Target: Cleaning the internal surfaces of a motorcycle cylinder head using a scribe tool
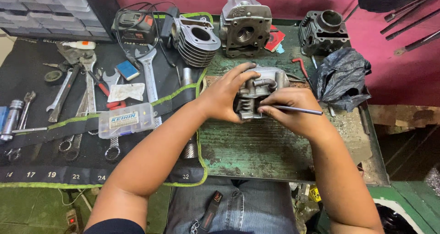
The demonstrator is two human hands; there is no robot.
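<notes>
While the left hand [224, 96] wraps the left side of the grey cylinder head [261, 94] on the green bench [256, 147], fingers closed over its top, the right hand [293, 110] pinches a thin rod [298, 109], tip at the head's front. Left of the head, spanners [68, 91] lie unused; work on the head appears unfinished.

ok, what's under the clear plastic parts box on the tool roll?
The clear plastic box lies across the black tool roll, on two spanners whose ring ends stick out below it. Their middle sections are covered by the box.
</notes>
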